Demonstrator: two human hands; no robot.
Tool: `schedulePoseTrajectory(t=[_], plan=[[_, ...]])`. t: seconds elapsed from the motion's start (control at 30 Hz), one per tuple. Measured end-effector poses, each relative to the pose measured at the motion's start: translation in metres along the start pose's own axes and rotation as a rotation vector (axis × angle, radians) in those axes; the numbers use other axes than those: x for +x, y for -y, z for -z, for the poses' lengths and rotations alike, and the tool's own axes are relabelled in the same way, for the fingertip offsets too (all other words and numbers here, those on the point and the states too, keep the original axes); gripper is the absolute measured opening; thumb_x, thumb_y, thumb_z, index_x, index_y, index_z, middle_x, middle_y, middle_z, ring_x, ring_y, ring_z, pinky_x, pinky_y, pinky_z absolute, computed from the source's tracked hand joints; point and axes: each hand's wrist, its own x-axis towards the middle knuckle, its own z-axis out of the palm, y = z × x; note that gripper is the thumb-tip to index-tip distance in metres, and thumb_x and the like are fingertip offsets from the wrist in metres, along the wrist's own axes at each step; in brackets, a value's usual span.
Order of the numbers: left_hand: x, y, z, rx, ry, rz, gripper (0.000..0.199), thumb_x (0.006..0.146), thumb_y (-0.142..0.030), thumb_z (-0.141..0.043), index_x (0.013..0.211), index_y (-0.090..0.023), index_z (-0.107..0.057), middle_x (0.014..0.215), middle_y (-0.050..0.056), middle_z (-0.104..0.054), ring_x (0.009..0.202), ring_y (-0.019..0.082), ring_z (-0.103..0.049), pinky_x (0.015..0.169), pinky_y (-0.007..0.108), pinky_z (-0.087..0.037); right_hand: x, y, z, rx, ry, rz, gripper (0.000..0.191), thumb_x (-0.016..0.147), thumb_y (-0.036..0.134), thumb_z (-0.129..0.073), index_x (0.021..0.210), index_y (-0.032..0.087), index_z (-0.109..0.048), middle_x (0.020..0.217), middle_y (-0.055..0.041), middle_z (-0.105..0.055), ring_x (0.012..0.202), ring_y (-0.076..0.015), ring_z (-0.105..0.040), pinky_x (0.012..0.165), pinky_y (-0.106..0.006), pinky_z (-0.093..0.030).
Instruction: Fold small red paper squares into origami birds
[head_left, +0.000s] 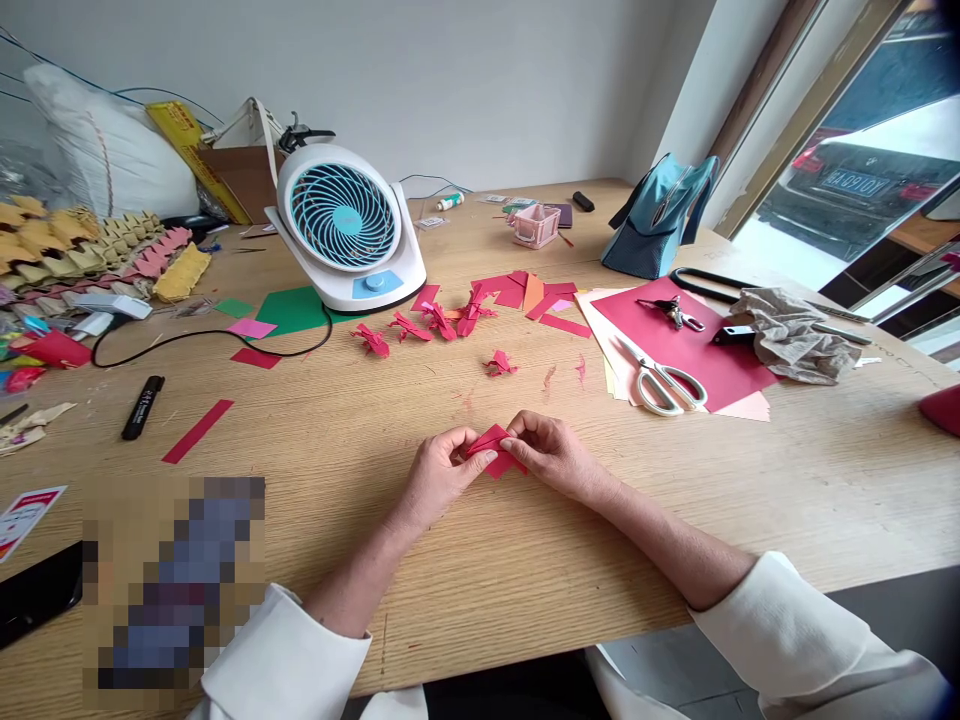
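A small piece of folded red paper (498, 462) is held between my two hands, just above the wooden table (420, 600). My left hand (442, 470) pinches its left side between thumb and fingers. On the right side, my right hand (551, 452) grips it the same way, thumb on top. Creases and pointed flaps show in the paper; parts of it are hidden by my fingers. Beyond my hands lies a small folded red paper figure (501, 363). Several more such figures (442, 320) stand in a row behind it, to the left.
White-handled scissors (667, 385) lie on red paper sheets (720, 350) at the right, near keys (679, 313) and a crumpled cloth (795, 335). A fan (349, 225) stands at the back. A black marker (142, 408) and a red paper strip (197, 431) lie left.
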Motion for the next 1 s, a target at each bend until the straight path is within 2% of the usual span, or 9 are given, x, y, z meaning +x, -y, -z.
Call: schedulePoseTrajectory(t=[0.23, 0.4, 0.67, 0.8, 1.0], plan=[[-0.0006, -0.0021, -0.001, -0.038, -0.097, -0.002, 0.025, 0.08, -0.038, -0.065, 0.073, -0.015, -0.057, 0.064, -0.003, -0.051, 0.058, 0.009, -0.044, 0.054, 0.02, -0.035, 0.0001, -0.001, 0.0016, 0.029, 0.058, -0.011, 0.037, 0.083, 0.053, -0.068, 0.082, 0.018, -0.056, 0.069, 0.0011, -0.058, 0.061, -0.0112, -0.048, 0.058, -0.024, -0.039], [-0.0011, -0.0048, -0.0013, -0.023, -0.055, -0.009, 0.025, 0.08, -0.035, -0.063, 0.068, -0.016, -0.052, 0.06, -0.005, -0.046, 0.055, 0.008, -0.041, 0.052, 0.02, -0.032, 0.0009, -0.0049, 0.0019, 0.058, 0.062, -0.011, 0.034, 0.083, 0.05, -0.069, 0.085, 0.018, -0.057, 0.07, 0.002, -0.056, 0.062, -0.0109, -0.047, 0.059, -0.024, -0.038], [0.0, -0.0016, 0.0024, -0.026, -0.068, -0.07, 0.027, 0.084, -0.038, -0.062, 0.069, -0.016, -0.056, 0.061, -0.003, -0.053, 0.056, 0.008, -0.046, 0.055, 0.02, -0.037, 0.0017, -0.0048, 0.0021, 0.063, 0.045, -0.014, 0.035, 0.082, 0.048, -0.071, 0.082, 0.017, -0.055, 0.069, 0.0027, -0.053, 0.06, -0.0105, -0.046, 0.057, -0.025, -0.038], [-0.0015, -0.0054, 0.0029, -0.017, -0.088, -0.043, 0.03, 0.084, -0.038, -0.063, 0.066, -0.015, -0.058, 0.058, -0.003, -0.053, 0.054, 0.009, -0.047, 0.053, 0.02, -0.038, 0.001, -0.0045, 0.0023, 0.058, 0.061, -0.015, 0.033, 0.084, 0.047, -0.069, 0.085, 0.017, -0.055, 0.069, 0.0024, -0.055, 0.058, -0.0101, -0.046, 0.055, -0.024, -0.037], [-0.001, -0.0017, 0.0007, -0.04, -0.046, -0.016, 0.028, 0.084, -0.04, -0.062, 0.073, -0.015, -0.064, 0.062, 0.0, -0.057, 0.056, 0.01, -0.052, 0.054, 0.021, -0.045, 0.0002, -0.0019, 0.002, -0.049, 0.098, -0.029, 0.026, 0.086, 0.039, -0.066, 0.078, 0.018, -0.053, 0.06, 0.0059, -0.047, 0.054, -0.0089, -0.039, 0.05, -0.023, -0.029]])
